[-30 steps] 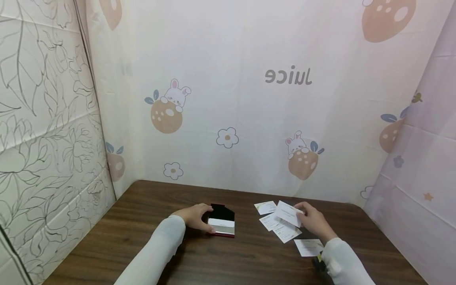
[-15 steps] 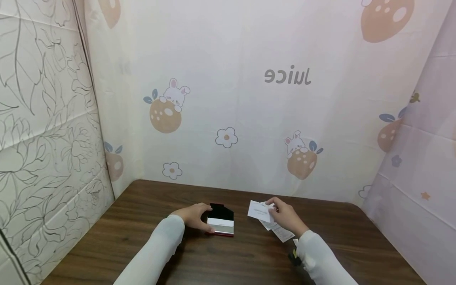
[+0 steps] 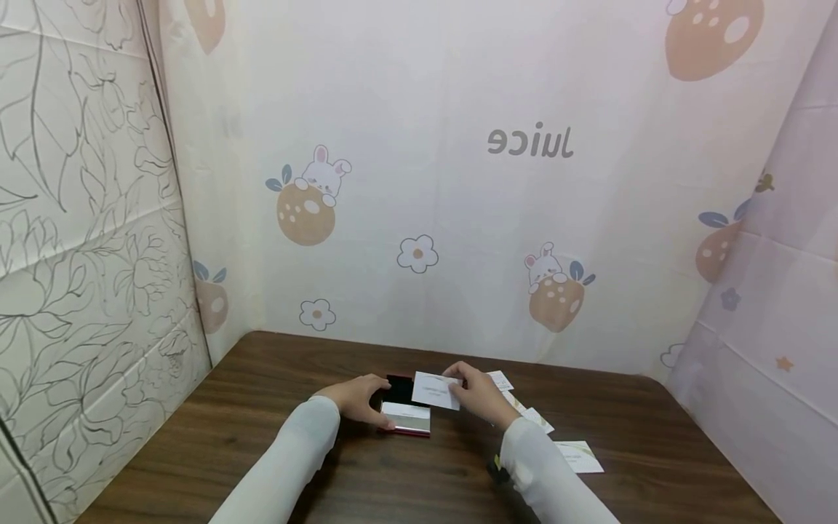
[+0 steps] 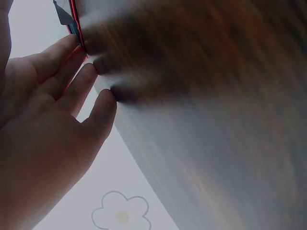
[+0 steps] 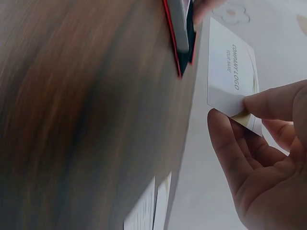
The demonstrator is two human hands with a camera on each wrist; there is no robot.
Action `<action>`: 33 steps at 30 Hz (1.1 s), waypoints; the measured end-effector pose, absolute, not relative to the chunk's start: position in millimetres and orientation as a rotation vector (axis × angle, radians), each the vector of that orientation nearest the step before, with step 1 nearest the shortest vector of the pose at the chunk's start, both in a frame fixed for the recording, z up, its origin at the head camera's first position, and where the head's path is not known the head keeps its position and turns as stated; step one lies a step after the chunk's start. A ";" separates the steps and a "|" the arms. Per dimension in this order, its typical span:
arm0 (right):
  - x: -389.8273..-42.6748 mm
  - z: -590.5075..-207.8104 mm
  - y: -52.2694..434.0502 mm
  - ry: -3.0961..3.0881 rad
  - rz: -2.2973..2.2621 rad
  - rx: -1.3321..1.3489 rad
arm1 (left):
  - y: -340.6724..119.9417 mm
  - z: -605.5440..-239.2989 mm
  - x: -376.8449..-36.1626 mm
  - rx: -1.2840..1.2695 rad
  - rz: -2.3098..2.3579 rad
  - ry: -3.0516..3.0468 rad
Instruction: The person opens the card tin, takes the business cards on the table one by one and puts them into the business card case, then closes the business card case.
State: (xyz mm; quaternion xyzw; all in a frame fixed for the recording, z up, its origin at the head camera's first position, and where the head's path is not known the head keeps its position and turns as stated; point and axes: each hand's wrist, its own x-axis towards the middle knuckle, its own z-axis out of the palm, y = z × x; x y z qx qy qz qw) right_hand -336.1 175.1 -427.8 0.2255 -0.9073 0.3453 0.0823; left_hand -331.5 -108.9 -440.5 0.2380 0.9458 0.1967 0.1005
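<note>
My left hand grips the left side of an open business card holder, thumb at the near corner and fingers at the far side. The holder is black inside with a red edge, and a pale card lies in its lower part. In the left wrist view, the fingers reach to the holder's red edge. Between thumb and fingers, my right hand pinches a white business card above the holder's right part. That business card shows "COMPANY LOGO" in the right wrist view.
Several loose business cards lie on the brown wooden table behind the right hand, partly hidden by it. One separate card lies beside the right sleeve. A patterned white curtain stands behind the table.
My right hand has carried the pinched business card leftward from the loose cards to above the holder. The left hand has stayed on the holder.
</note>
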 end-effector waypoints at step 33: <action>-332.4 -442.3 126.9 -2.833 1.073 0.792 | -106.2 -439.6 -331.9 0.698 0.613 2.802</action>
